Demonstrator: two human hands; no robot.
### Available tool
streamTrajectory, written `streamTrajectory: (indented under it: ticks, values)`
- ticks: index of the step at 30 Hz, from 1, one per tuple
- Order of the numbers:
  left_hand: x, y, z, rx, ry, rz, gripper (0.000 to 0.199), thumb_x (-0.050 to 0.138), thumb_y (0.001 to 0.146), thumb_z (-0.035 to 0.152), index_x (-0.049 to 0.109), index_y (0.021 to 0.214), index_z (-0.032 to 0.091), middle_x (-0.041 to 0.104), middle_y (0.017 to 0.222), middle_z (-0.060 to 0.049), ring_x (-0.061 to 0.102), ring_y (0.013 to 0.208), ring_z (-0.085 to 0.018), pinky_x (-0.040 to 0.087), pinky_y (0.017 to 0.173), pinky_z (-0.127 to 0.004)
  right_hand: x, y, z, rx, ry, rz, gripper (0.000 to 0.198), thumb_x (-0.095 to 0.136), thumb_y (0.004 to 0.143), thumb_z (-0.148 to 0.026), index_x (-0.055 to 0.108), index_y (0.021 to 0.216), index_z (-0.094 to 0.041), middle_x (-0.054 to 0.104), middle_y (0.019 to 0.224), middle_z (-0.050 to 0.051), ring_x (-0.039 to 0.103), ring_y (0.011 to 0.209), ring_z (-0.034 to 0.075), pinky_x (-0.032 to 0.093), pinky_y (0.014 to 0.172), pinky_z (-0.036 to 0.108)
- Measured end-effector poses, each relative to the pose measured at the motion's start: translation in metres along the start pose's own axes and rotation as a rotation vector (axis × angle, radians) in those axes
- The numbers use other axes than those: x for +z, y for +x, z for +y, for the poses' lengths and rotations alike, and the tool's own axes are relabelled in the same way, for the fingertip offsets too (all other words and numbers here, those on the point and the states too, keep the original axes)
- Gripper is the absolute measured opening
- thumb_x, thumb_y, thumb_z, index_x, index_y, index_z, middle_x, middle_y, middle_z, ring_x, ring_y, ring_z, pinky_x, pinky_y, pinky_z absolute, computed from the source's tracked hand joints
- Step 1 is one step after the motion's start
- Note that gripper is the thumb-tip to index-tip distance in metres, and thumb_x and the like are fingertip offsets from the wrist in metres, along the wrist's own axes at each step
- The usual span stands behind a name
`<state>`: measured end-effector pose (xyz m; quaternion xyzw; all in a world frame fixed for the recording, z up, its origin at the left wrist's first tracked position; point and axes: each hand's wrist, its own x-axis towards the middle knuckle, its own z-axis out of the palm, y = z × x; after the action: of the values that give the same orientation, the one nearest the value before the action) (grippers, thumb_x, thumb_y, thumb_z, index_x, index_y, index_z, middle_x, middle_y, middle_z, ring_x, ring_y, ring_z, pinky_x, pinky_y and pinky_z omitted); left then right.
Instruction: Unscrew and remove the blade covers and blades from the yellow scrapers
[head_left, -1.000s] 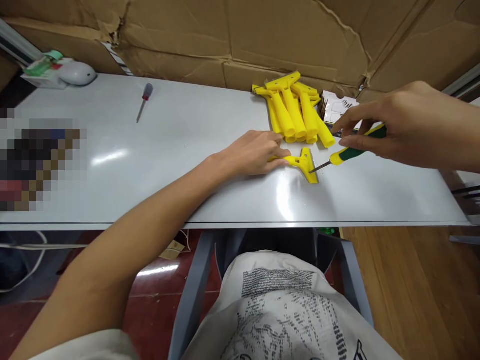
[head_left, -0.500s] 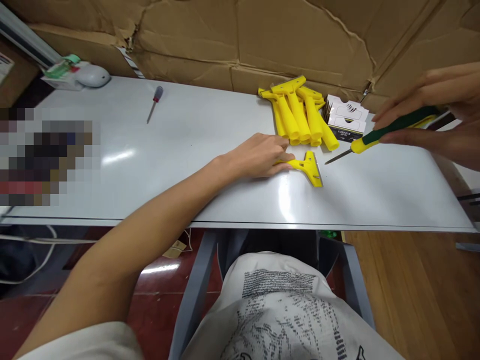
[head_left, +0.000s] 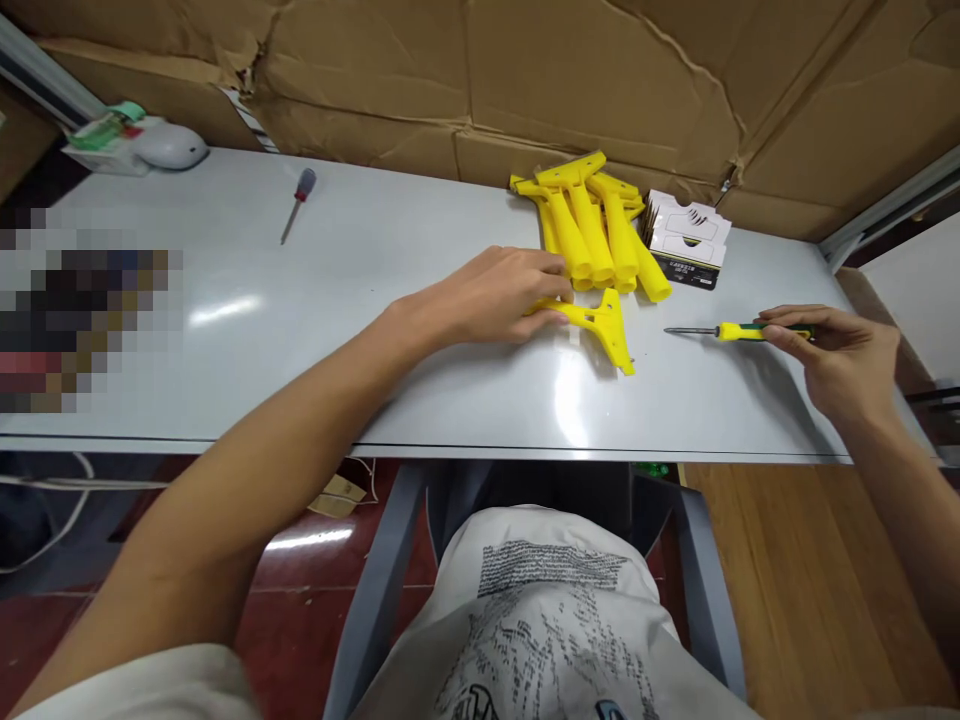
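right hand (head_left: 847,362) lowered, gripping screwdriver (head_left: 739,331)

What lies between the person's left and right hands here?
In the head view, starting from the left hand: the held yellow scraper, a strip of white tabletop, then the green-and-yellow screwdriver that the right hand grips.

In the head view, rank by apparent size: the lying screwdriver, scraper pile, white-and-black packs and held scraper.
1. Scraper pile
2. White-and-black packs and held scraper: too alike to rank, scraper partly hidden
3. Lying screwdriver
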<state>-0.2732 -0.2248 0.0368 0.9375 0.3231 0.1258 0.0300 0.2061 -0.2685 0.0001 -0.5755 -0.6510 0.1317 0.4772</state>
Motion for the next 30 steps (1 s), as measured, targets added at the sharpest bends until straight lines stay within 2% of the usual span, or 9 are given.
streamTrajectory:
  ticks: [3,6,8,12,19,22,25,27,30]
  values:
    - [0.000,-0.001,-0.007,-0.002,-0.049,-0.011,0.031,0.066,0.118,0.037,0.089,0.132,0.023,0.085,0.132,-0.012,0.080,0.112,-0.030,0.057,0.091,-0.037,0.008,-0.004,0.012,-0.077,0.015,-0.036,0.024,0.107,0.074,-0.054,0.093,0.090,-0.042,0.092,0.113,0.016,0.086,0.106,0.046,0.062,0.097,0.066]
    - [-0.001,-0.003,-0.011,-0.024,-0.082,-0.033,0.033,0.065,0.118,0.043,0.089,0.130,0.023,0.086,0.128,-0.011,0.081,0.111,-0.029,0.057,0.091,-0.036,0.018,-0.016,-0.016,-0.341,-0.184,0.067,0.009,0.093,0.094,-0.047,0.092,0.099,-0.039,0.092,0.123,0.015,0.084,0.115,0.047,0.058,0.105,0.070]
    - [-0.005,-0.003,-0.012,-0.048,-0.094,-0.055,0.036,0.064,0.118,0.046,0.088,0.130,0.023,0.087,0.128,-0.012,0.081,0.111,-0.029,0.057,0.093,-0.037,0.028,-0.025,-0.043,-0.476,-0.221,-0.016,0.009,0.088,0.101,-0.037,0.091,0.108,-0.040,0.092,0.119,0.013,0.084,0.109,0.043,0.060,0.102,0.067]
    - [-0.016,-0.004,-0.012,-0.096,-0.116,-0.111,0.040,0.063,0.117,0.053,0.088,0.128,0.024,0.089,0.124,-0.010,0.081,0.107,-0.030,0.055,0.094,-0.037,0.055,-0.032,-0.075,-0.521,-0.107,-0.510,0.019,0.083,0.108,-0.032,0.093,0.123,-0.039,0.088,0.119,0.010,0.085,0.106,0.034,0.070,0.093,0.055]
    - [-0.030,-0.008,-0.013,-0.115,-0.228,-0.127,0.045,0.068,0.115,0.065,0.087,0.120,0.025,0.089,0.120,-0.008,0.082,0.104,-0.028,0.057,0.097,-0.037,0.082,-0.019,-0.069,-0.469,-0.115,-0.510,0.020,0.071,0.113,-0.030,0.086,0.100,-0.030,0.086,0.106,0.007,0.083,0.095,0.029,0.070,0.087,0.051]
    - [-0.035,-0.009,-0.013,-0.110,-0.247,-0.105,0.040,0.069,0.114,0.061,0.087,0.119,0.025,0.089,0.118,-0.008,0.082,0.106,-0.029,0.059,0.101,-0.039,0.089,-0.012,-0.084,-0.322,-0.019,-0.549,0.017,0.078,0.111,-0.039,0.086,0.099,-0.030,0.089,0.109,0.007,0.084,0.094,0.029,0.073,0.088,0.052]
    - [-0.038,-0.010,-0.013,-0.104,-0.265,-0.100,0.036,0.072,0.112,0.057,0.086,0.117,0.024,0.089,0.118,-0.008,0.083,0.106,-0.028,0.059,0.101,-0.038,0.105,0.001,-0.110,0.011,0.286,-0.660,0.020,0.093,0.104,-0.047,0.085,0.102,-0.029,0.090,0.104,0.007,0.085,0.088,0.028,0.077,0.084,0.051]
    - [-0.039,-0.011,-0.014,-0.101,-0.277,-0.092,0.033,0.074,0.110,0.053,0.086,0.117,0.023,0.089,0.119,-0.008,0.083,0.106,-0.027,0.060,0.099,-0.037,0.119,0.011,-0.126,0.186,0.466,-0.691,0.028,0.104,0.093,-0.041,0.082,0.105,-0.028,0.089,0.100,0.006,0.086,0.088,0.028,0.079,0.084,0.050]
    - [-0.040,-0.012,-0.015,-0.101,-0.275,-0.077,0.031,0.074,0.109,0.051,0.086,0.117,0.024,0.090,0.118,-0.008,0.083,0.104,-0.027,0.060,0.096,-0.037,0.135,0.024,-0.142,0.282,0.554,-0.694,0.039,0.105,0.083,-0.021,0.079,0.110,-0.028,0.085,0.098,0.003,0.084,0.086,0.026,0.079,0.084,0.050]
